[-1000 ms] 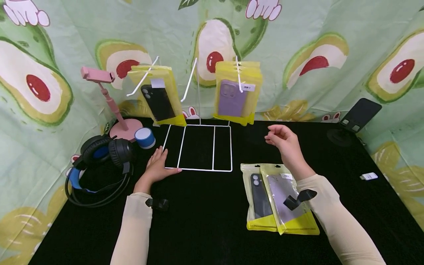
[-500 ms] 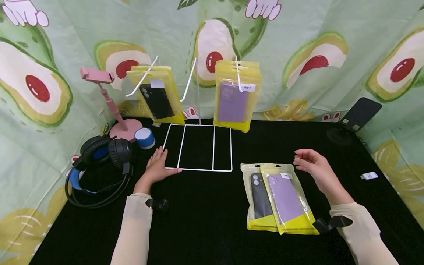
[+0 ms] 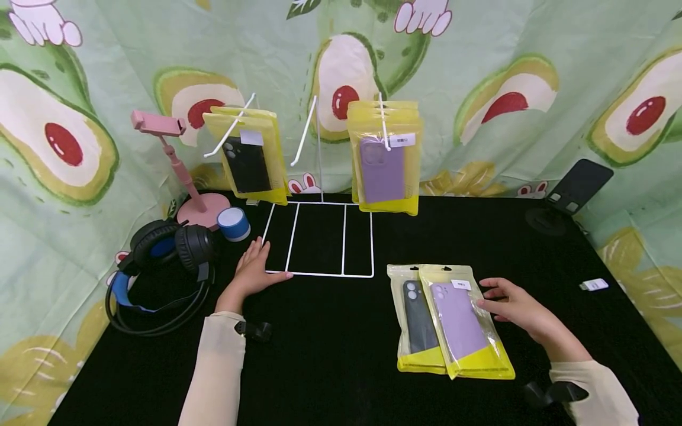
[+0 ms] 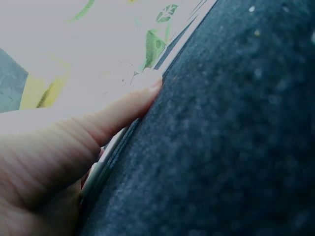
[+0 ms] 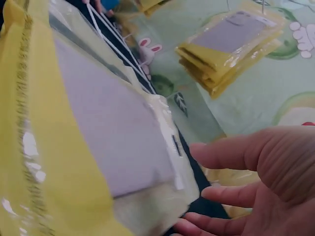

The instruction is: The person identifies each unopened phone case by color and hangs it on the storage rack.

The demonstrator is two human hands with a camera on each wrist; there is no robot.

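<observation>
My left hand (image 3: pixel 250 275) rests with straight fingers at the front left corner of the white wire rack (image 3: pixel 325 274), its thumb along the front bar. My right hand (image 3: pixel 514 307) is at the right edge of a yellow-clear pouch with a purple phone case (image 3: pixel 459 322), fingers loosely bent and gripping nothing. That pouch overlaps another one with a dark phone case (image 3: pixel 418 319); both lie flat on the black table. Pouches with purple cases (image 3: pixel 385 171) hang from the rack's right hook, and ones with black cases (image 3: pixel 249 168) from its left hook. The middle hook (image 3: pixel 303 131) is bare.
Left of the rack stand a pink phone holder (image 3: pixel 198 208), a small blue and white round container (image 3: pixel 232 225) and black-blue headphones (image 3: pixel 193 245). A dark phone-shaped panel on a stand (image 3: pixel 581 184) and a white USB stick (image 3: pixel 594 284) are at the right.
My right hand has moved from near the hanging purple-case pouches down and right to the pouches on the table. The hanging pouches have swung slightly. My left hand has stayed put.
</observation>
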